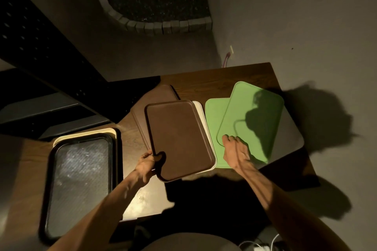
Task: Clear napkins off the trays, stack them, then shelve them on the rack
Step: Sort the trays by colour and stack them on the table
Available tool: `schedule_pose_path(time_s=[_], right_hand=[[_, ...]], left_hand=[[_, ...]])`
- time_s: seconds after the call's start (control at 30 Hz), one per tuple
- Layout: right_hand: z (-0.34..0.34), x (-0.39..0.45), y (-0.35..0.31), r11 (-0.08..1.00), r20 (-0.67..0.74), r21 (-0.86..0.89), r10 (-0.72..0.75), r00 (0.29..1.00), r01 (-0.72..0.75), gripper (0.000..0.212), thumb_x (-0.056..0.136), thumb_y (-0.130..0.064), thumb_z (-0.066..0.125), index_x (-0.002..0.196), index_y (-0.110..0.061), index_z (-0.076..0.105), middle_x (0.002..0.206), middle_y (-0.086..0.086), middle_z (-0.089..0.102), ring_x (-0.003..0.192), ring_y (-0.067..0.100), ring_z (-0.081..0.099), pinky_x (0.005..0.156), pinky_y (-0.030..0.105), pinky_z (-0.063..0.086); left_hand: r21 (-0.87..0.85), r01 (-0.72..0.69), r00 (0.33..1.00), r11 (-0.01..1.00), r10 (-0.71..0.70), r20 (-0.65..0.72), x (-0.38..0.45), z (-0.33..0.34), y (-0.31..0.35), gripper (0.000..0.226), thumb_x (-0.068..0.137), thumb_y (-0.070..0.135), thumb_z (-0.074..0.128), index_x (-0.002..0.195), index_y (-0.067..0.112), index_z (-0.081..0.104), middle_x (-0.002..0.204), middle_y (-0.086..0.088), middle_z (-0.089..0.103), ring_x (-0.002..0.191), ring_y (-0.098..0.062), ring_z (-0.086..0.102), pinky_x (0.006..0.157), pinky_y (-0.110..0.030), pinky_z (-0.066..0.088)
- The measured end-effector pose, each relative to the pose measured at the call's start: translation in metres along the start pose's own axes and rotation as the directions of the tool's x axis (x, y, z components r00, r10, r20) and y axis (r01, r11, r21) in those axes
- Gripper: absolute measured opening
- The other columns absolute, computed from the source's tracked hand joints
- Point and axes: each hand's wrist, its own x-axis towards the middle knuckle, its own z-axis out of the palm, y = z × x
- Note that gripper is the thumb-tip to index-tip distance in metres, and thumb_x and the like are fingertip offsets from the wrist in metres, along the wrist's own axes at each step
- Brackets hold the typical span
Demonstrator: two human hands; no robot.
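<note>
Left hand (147, 162): its grip is closed on the near left corner of the top brown tray (179, 138), thumb on the upper face, fingers curled under the rim.
Right hand (236, 152): fingers spread and fairly straight, laid flat on the near end of the upper green tray (253, 120); nothing is gripped.
Top brown tray: lies over a cream tray (201, 112), of which only the right edge shows, and a second brown tray (155, 98) juts out behind and to the left.
Green trays: 2, the upper one turned askew over the lower green tray (213, 126); both sit on a dark grey tray (289, 128) at the right of the surface (214, 79).
Black tray (81, 181): at the left, nested in another cream tray (85, 133) whose far rim shows; its bottom is textured and shiny.
Rack (40, 47): dark perforated metal, far left, just beside the surface.
Light: dim, with hard shadows of the arms across the trays and the floor.
</note>
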Motion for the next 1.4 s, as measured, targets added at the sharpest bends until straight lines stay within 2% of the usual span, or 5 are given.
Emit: schedule_pose_path(time_s=[0.33, 0.53, 0.87, 1.0, 1.4], right_hand=[[-0.001, -0.010, -0.026, 0.954, -0.190, 0.137, -0.239, 0.952, 0.266, 0.053, 0.062, 0.008, 0.066, 0.111, -0.013, 0.062, 0.142, 0.013, 0.050, 0.137, 0.037, 0.043, 0.114, 0.049, 0.038], [0.000, -0.035, -0.073, 0.822, -0.240, 0.193, -0.490, 0.838, 0.536, 0.069, 0.049, 0.017, 0.069, 0.110, -0.013, 0.060, 0.142, 0.009, 0.057, 0.133, 0.030, 0.053, 0.115, 0.043, 0.036], [0.016, -0.066, -0.126, 0.641, -0.111, 0.340, -0.699, 0.706, 0.688, 0.055, 0.079, 0.017, 0.044, 0.129, -0.006, 0.047, 0.164, 0.000, 0.005, 0.147, 0.011, -0.011, 0.116, 0.027, -0.019], [0.020, -0.064, -0.126, 0.643, 0.106, 0.446, -0.728, 0.677, 0.622, 0.044, 0.097, -0.013, 0.048, 0.140, -0.008, 0.040, 0.164, 0.003, 0.017, 0.153, 0.016, 0.004, 0.126, 0.037, 0.006], [0.011, -0.029, -0.075, 0.805, -0.158, 0.587, 0.213, 0.964, -0.082, 0.052, 0.093, -0.027, 0.063, 0.134, 0.001, 0.049, 0.129, 0.018, 0.048, 0.118, 0.031, 0.052, 0.103, 0.039, 0.045]], left_hand=[[0.039, 0.029, 0.999, 0.999, -0.030, 0.015, -0.011, 0.003, 0.006, 0.023, 0.092, -0.005, 0.044, 0.104, 0.008, 0.059, 0.095, -0.015, 0.063, 0.082, -0.027, 0.059, 0.071, -0.034, 0.047], [0.009, 0.051, 0.999, 0.999, -0.051, 0.017, -0.011, 0.005, 0.003, 0.017, 0.096, 0.015, 0.050, 0.109, 0.008, 0.057, 0.095, -0.013, 0.062, 0.084, -0.027, 0.056, 0.072, -0.033, 0.046], [0.048, 0.043, 0.992, 0.998, -0.048, 0.117, -0.015, -0.005, 0.005, 0.060, 0.078, 0.061, 0.066, 0.113, 0.013, 0.063, 0.111, -0.013, 0.071, 0.107, -0.031, 0.065, 0.089, -0.042, 0.052], [0.099, 0.027, 1.000, 0.995, -0.026, -0.010, -0.010, -0.007, 0.001, 0.050, 0.078, 0.033, 0.078, 0.113, 0.005, 0.056, 0.112, -0.019, 0.068, 0.091, -0.030, 0.066, 0.084, -0.043, 0.056], [0.111, -0.102, 0.995, 0.989, 0.100, 0.019, -0.036, -0.018, 0.008, 0.047, 0.094, 0.005, 0.057, 0.137, -0.001, 0.039, 0.091, -0.003, 0.059, 0.082, -0.018, 0.059, 0.074, -0.033, 0.049]])
